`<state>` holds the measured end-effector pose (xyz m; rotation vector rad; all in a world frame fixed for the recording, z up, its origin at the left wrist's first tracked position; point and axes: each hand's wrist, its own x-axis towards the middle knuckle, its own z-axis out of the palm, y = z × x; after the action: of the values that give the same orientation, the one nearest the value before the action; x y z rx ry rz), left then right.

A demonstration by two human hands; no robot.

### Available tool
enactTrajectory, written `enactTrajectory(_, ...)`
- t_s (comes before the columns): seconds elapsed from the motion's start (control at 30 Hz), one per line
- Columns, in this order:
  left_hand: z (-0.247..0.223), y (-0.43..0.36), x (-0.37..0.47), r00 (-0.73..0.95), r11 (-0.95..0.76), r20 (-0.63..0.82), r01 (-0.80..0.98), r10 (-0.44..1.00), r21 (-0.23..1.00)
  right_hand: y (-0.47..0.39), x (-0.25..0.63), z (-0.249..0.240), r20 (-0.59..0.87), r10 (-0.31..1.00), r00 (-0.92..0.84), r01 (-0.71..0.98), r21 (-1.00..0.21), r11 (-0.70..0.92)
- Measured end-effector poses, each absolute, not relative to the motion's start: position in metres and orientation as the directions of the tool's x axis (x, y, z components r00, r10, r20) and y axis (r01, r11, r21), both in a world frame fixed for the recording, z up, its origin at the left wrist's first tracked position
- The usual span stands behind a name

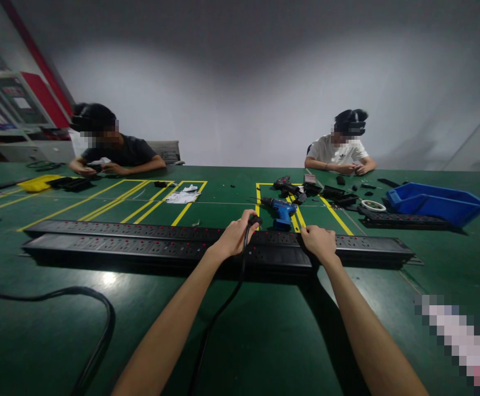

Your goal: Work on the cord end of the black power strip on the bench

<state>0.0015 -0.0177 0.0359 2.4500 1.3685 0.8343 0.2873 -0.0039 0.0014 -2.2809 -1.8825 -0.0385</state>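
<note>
Two long black power strips lie side by side across the green table: a front power strip (pixel 141 250) and a rear power strip (pixel 359 243), both with rows of sockets and small red marks. My left hand (pixel 233 236) is closed around a black plug (pixel 254 219), held just above the strips near their middle. From the plug a black cable (pixel 223 308) hangs down over the front strip toward me. My right hand (pixel 320 242) grips the rear strip beside the front strip's right end, its fingertips partly hidden behind the edge.
Beyond the strips lie a blue cordless drill (pixel 281 212), a second drill (pixel 283 184) and white papers (pixel 184 194). A blue bin (pixel 433 201) stands at right. Another black cable (pixel 95 294) curves at front left. Two people sit across the table (pixel 149 324).
</note>
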Motion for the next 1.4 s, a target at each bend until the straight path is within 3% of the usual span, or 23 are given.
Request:
enactTrajectory(0.2,0.034,-0.019,0.000,0.506,-0.605,0.339,0.723,0.793,0.333,-0.004,0.286,0.003,0.126,0.972,0.199,0.974,-0.131,-0.183)
enactTrajectory(0.4,0.032,-0.019,0.000,0.532,-0.608,0.299,0.729,0.792,0.315,-0.005,0.286,0.004,0.133,0.971,0.197,0.975,-0.127,-0.180)
enactTrajectory(0.73,0.028,-0.017,0.002,0.508,-0.572,0.264,0.734,0.820,0.366,-0.003,0.287,0.002,0.128,0.972,0.199,0.976,-0.120,-0.184)
enactTrajectory(0.97,0.020,-0.011,0.001,0.507,-0.616,0.350,0.644,0.788,0.453,-0.003,0.288,0.000,0.137,0.970,0.200,0.975,-0.124,-0.184)
enactTrajectory(1.13,0.022,-0.012,0.003,0.504,-0.588,0.312,0.613,0.805,0.528,-0.004,0.287,0.001,0.129,0.971,0.201,0.975,-0.120,-0.186)
enactTrajectory(1.4,0.021,-0.014,0.003,0.513,-0.612,0.337,0.615,0.789,0.497,-0.005,0.286,0.002,0.151,0.970,0.191,0.977,-0.120,-0.174)
